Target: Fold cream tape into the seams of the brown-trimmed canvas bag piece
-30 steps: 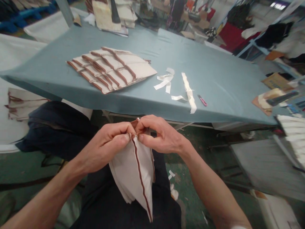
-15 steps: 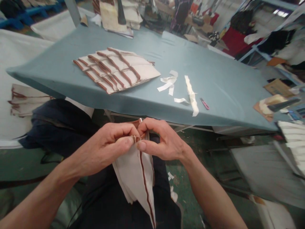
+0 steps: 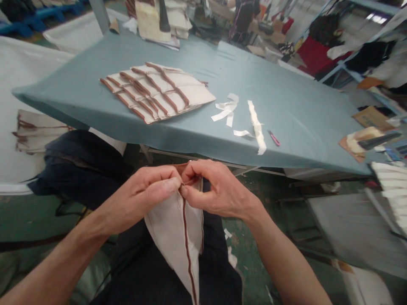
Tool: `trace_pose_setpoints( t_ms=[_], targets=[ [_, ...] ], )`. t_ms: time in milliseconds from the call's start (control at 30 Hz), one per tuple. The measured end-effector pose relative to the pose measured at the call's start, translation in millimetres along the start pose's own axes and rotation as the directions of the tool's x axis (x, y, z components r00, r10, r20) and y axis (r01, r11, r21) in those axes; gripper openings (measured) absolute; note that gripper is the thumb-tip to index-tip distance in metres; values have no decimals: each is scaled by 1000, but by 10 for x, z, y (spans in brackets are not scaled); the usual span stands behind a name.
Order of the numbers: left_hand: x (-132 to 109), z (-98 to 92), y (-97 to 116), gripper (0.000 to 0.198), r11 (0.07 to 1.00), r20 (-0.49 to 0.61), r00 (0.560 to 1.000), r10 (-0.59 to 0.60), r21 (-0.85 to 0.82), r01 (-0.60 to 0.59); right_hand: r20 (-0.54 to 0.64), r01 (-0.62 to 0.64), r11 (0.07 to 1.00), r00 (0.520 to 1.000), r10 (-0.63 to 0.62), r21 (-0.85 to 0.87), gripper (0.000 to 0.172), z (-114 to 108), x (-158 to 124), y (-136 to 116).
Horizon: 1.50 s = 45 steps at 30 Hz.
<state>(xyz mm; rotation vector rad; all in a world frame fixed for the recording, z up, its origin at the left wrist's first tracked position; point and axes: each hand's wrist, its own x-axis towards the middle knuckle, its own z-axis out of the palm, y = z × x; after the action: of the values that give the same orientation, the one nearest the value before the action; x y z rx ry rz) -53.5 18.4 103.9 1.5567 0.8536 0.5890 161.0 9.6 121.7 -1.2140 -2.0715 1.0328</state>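
A cream fabric piece (image 3: 173, 231) with brown piping hangs over my lap. My left hand (image 3: 143, 195) and my right hand (image 3: 214, 190) both pinch its top corner, fingertips touching each other at the piping's end. On the blue-grey table (image 3: 295, 110) beyond lies a fanned stack of similar cream pieces (image 3: 157, 91) with brown piping.
White fabric strips (image 3: 254, 125) and a small pink cutter (image 3: 273, 138) lie near the table's front edge. More piped pieces (image 3: 30, 131) sit on a white surface at left. Dark cloth (image 3: 79, 165) is heaped below the table. Card pieces (image 3: 359, 137) lie at right.
My fingers have shifted slightly on the corner of the fabric, and the hanging piece has swung a little left. The camera view moved slightly.
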Motion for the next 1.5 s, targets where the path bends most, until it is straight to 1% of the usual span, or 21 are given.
trace_pose_setpoints(
  t_ms=[67,133,233,300,333,433,567,633,733,833,933,1000,1067,1133,1233,1300,1400,1500],
  targets=[
    [-8,13,-5,38,1000,8,1000,-11,-26,11,6,11,1000,1000,-12,10,15,-2,-9,22],
    [-18,15,-13,37,999,7,1000,-8,-39,8,33,27,999,999,-29,46,18,-18,-15,71],
    [-40,-3,-33,31,1000,43,999,9,-26,-8,91,70,983,992,-86,170,25,-51,-28,160],
    [-55,-16,-47,29,1000,72,997,17,-13,-16,100,103,965,986,-130,242,25,-67,-47,203],
    [-61,-22,-53,28,1000,80,997,18,-8,-18,86,123,961,985,-148,249,22,-71,-60,214],
    [-76,-33,-68,27,999,73,997,36,3,-36,14,213,964,976,-218,161,14,-79,-104,203],
    [-100,-57,-87,25,995,63,994,87,48,-90,-18,304,951,952,-305,-55,8,-87,-156,132],
    [-112,-65,-102,25,992,58,993,102,71,-106,-24,324,934,943,-331,-149,7,-85,-175,98],
    [-121,-62,-125,24,987,46,992,117,103,-121,-23,357,903,928,-372,-238,11,-78,-198,60],
    [-120,-49,-127,22,983,45,991,122,130,-127,15,349,880,931,-364,-323,20,-80,-216,26],
    [-114,-37,-99,22,982,56,992,115,147,-122,75,307,864,950,-303,-398,27,-93,-229,-14],
    [-109,-28,-77,23,980,54,992,114,156,-121,101,286,854,958,-270,-434,28,-96,-234,-36],
    [-106,-17,-66,23,978,48,992,116,170,-123,94,270,839,962,-257,-473,27,-82,-236,-43],
    [-103,-3,-70,22,974,37,992,117,192,-122,58,270,813,958,-281,-515,28,-51,-237,-36],
    [-105,22,-95,21,965,21,991,134,226,-135,13,294,783,939,-344,-548,28,8,-240,-17],
    [-110,41,-106,22,960,17,990,141,243,-141,-13,310,783,927,-376,-540,28,41,-241,-9],
    [-116,75,-103,24,962,31,991,130,240,-134,-74,319,814,913,-402,-485,26,74,-232,5],
    [-113,108,-103,25,963,26,992,124,239,-127,-133,307,865,913,-385,-396,21,102,-205,51]
  ],
)
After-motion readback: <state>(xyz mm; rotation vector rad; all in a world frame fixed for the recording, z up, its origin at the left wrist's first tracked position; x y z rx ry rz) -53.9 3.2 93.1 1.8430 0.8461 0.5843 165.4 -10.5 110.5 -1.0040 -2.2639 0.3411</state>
